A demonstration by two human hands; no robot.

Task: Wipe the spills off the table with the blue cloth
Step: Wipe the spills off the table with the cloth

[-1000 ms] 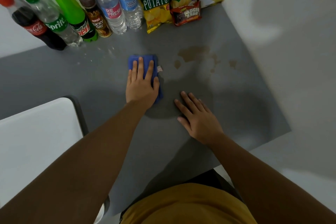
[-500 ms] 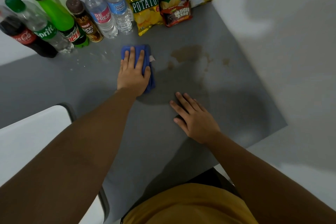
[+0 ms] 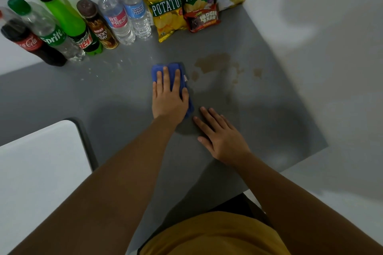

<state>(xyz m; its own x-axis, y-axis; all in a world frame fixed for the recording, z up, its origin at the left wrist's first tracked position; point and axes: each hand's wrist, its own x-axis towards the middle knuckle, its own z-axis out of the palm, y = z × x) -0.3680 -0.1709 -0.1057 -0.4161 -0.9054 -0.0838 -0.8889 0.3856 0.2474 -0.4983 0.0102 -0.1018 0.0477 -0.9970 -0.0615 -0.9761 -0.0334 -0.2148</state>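
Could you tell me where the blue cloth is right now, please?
In the head view, the cloth lies mid-table under the flat left hand, just left of the brown spill.

"sprite" on clear bottle (image 3: pixel 51 35)

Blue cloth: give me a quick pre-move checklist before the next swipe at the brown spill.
1. Left hand flat on blue cloth: ok.
2. Brown spill cleaned: not ok, still to the cloth's right.
3. Path from cloth to spill free: ok.
4. Right hand off the spill: ok, flat on table.
5. Bottles and snack bags away from the spill: ok.
6. Cloth wetness: cannot tell.
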